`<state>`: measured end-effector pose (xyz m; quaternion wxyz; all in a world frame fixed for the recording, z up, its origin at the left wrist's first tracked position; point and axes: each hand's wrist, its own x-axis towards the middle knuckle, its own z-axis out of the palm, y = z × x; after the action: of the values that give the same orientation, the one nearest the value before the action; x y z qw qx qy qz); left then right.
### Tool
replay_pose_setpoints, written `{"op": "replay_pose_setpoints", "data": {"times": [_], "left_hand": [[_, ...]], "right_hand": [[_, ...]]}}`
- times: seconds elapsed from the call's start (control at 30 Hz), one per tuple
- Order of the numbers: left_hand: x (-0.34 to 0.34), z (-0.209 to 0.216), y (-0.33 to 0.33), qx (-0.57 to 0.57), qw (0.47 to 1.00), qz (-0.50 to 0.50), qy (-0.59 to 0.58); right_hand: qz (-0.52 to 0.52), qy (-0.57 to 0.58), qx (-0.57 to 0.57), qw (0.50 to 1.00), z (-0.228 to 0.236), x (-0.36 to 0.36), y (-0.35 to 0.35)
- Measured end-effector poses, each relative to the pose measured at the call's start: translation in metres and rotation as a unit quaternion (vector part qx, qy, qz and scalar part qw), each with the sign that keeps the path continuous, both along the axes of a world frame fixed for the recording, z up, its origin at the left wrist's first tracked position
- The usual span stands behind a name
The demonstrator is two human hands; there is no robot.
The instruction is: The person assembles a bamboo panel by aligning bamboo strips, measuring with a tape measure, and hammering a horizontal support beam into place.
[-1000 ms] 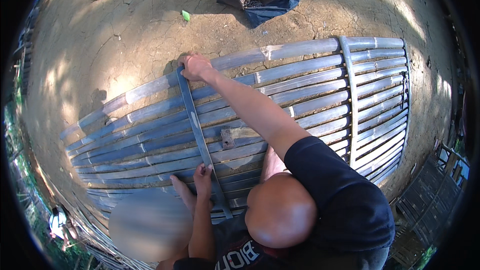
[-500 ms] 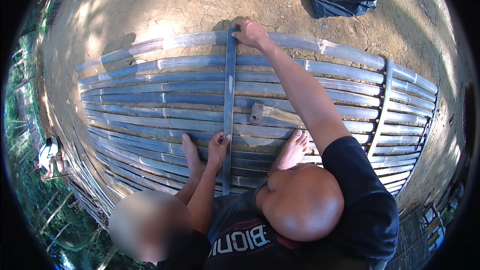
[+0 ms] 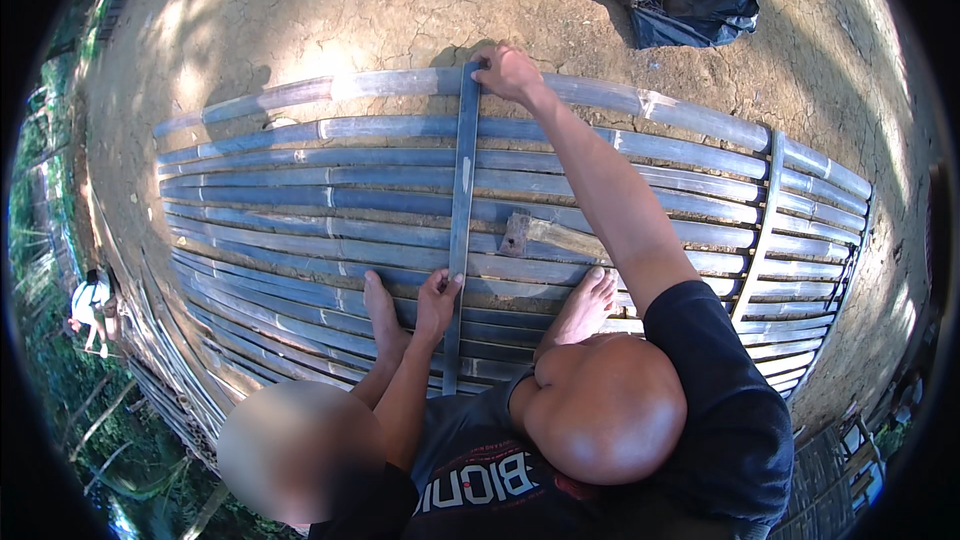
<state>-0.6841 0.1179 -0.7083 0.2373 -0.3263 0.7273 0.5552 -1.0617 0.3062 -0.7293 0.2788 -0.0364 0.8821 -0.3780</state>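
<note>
A flat bamboo strip [image 3: 462, 202] lies crosswise over a row of long split bamboo slats [image 3: 390, 228] on the ground. At the strip's far end my right hand [image 3: 510, 73] is closed, thumb on the strip and fingers curled over the outermost slat. My left hand [image 3: 434, 306] is closed beside the strip's nearer part, its thumb touching the strip's left edge; what its fingers hold, if anything, is too small to make out. Just right of the strip, a hammer [image 3: 515, 236] with a wooden handle [image 3: 565, 239] rests on the slats, its handle end hidden behind my right arm.
My bare feet [image 3: 378, 308] stand on the slats, either side of the strip. Another cross strip [image 3: 763, 222] spans the slats at right. A torn black plastic bag [image 3: 690, 22] lies on cracked soil beyond. Bamboo poles [image 3: 160, 365] and a distant person [image 3: 90, 305] are at left.
The whole view has shifted slightly, so the bag and far slats sit a little lower. Both hands keep their places at the strip.
</note>
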Motion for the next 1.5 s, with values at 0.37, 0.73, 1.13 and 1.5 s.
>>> {"op": "replay_pose_setpoints", "data": {"times": [0.37,0.73,1.13,1.5], "left_hand": [[0.002,0.000,0.000,0.015,1.000,0.004,0.001],[0.002,-0.011,-0.009,-0.009,1.000,-0.020,0.006],[0.008,-0.017,-0.009,0.013,1.000,-0.024,-0.009],[0.008,-0.019,-0.018,0.006,0.999,-0.031,-0.031]], "right_hand": [[0.008,0.012,0.004,1.000,-0.004,0.001,0.000],[0.047,0.085,0.056,0.994,-0.016,-0.005,0.000],[-0.015,0.020,0.053,0.998,-0.016,0.004,-0.002],[0.000,0.016,0.001,1.000,-0.009,0.011,-0.001]]}}
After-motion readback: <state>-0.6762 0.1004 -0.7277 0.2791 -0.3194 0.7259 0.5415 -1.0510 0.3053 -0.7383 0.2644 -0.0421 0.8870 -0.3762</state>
